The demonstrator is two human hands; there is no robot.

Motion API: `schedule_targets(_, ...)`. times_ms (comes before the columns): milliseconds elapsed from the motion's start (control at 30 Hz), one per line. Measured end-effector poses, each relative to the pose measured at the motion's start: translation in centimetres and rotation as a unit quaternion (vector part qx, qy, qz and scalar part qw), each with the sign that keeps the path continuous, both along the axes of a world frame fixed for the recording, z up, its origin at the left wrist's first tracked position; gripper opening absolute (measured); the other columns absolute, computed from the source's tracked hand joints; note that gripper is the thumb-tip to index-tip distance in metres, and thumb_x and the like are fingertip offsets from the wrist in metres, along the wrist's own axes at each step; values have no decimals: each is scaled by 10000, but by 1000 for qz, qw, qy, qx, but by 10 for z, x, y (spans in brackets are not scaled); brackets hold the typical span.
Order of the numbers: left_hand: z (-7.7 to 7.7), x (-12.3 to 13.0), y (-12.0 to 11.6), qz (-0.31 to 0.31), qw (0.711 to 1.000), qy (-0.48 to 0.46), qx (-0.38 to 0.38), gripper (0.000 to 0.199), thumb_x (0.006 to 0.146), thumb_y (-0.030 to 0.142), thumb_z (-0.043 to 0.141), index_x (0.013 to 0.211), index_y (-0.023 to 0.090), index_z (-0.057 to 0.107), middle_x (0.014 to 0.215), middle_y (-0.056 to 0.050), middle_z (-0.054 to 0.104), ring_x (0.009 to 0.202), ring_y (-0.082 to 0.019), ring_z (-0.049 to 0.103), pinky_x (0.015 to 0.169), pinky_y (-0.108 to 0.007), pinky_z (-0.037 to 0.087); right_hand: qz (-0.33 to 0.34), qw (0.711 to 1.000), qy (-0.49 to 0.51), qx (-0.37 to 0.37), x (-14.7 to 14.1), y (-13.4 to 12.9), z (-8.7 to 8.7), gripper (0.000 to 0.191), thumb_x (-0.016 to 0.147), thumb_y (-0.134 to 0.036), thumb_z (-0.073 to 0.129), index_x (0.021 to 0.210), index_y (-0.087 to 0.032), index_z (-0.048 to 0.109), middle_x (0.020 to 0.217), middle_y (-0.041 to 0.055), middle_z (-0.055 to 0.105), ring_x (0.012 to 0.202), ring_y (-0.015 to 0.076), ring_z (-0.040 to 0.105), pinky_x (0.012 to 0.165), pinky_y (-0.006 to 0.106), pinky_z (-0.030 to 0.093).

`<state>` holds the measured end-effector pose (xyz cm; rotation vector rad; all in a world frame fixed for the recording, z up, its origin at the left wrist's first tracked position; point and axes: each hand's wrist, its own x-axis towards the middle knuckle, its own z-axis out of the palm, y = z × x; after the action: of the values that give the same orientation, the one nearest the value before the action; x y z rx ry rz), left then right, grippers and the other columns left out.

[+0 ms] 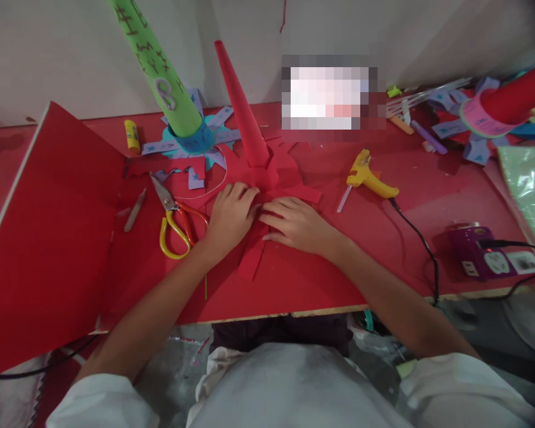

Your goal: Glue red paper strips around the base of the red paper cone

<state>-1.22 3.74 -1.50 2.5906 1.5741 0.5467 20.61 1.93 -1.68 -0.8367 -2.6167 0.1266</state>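
A red paper piece (289,166) with a tall red cone (243,107) and strips spreading from its base lies on the red table (312,285). My left hand (234,215) presses at the front of the cone's base, its fingers bent down on the red paper. Beside it, my right hand (296,223) rests on the same paper with its fingers spread. The two hands' fingertips nearly meet. One red strip (253,258) reaches toward the table's front edge below them. What lies under the left fingertips is hidden.
Yellow-handled scissors (173,229) lie left of my hands, near a glue stick (132,137) and green cone (169,89). Rightward are a yellow glue gun (370,178) with a cord, a purple power box (481,252) and another red cone (524,95). A red panel (57,238) stands left.
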Motion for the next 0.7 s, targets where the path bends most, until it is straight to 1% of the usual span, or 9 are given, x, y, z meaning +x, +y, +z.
schedule_targets(67,-1,0,0,-3,1000,3,5,300,1000,231,587,1288,209,671,1220,-135,670,1125,-321,601,968,-479,513,-4,1000,11,16,4,2,3,376,1073,-507,533,1209,-225,742,1299,124,729,1176,308,650,1011,471,526)
schedule_targets(133,-1,0,1,-9,1000,3,6,304,1014,270,591,1302,202,663,1228,-135,666,1130,-315,601,976,-471,514,-29,998,45,34,15,6,9,345,1088,-475,520,1200,-241,747,1273,105,746,1155,288,667,1002,450,533)
schedule_targets(200,0,0,1,-6,1000,7,4,312,1018,302,603,1305,194,661,1238,-138,663,1143,-316,599,987,-470,516,-97,989,101,53,35,13,16,298,1094,-406,518,1181,-241,750,1222,108,764,1114,277,681,997,440,535)
schedule_targets(300,3,1,1,8,1000,28,-12,321,1023,305,602,1314,182,659,1264,-143,660,1167,-321,595,1010,-478,518,-243,956,149,63,78,25,21,290,1088,-317,470,1186,-252,736,1161,108,766,1113,286,676,1017,469,519)
schedule_targets(367,5,3,1,16,999,37,-26,331,1029,301,593,1329,175,655,1288,-147,656,1180,-323,594,1025,-485,519,-335,932,127,57,106,31,20,305,1069,-298,452,1190,-272,731,1168,107,753,1140,296,655,1040,480,497)
schedule_targets(433,7,4,0,21,998,40,-35,340,1030,301,589,1336,168,655,1299,-151,653,1187,-327,594,1037,-490,520,-408,907,96,40,129,34,16,330,1046,-275,449,1200,-211,733,1185,158,737,1161,305,632,1038,454,477)
schedule_targets(500,9,4,0,22,998,43,-37,346,1034,303,581,1337,156,659,1296,-154,654,1193,-333,598,1048,-491,522,-470,881,42,-5,143,33,13,345,1048,-328,469,1218,-181,730,1180,188,732,1115,307,627,983,437,465)
schedule_targets(600,13,3,-1,27,998,42,-36,386,1059,329,523,1367,128,641,1312,-172,656,1220,-342,605,1063,-491,526,-520,851,-24,-68,148,29,14,400,1058,-421,471,1292,-197,706,1204,189,714,1098,302,613,920,421,440)
schedule_targets(700,18,-2,-3,33,998,47,-40,422,1075,220,393,1433,123,596,1395,-188,642,1297,-338,597,1115,-502,506,-528,841,-54,-103,147,24,20,409,1041,-375,477,1357,-211,678,1253,193,681,1165,313,601,924,424,431)
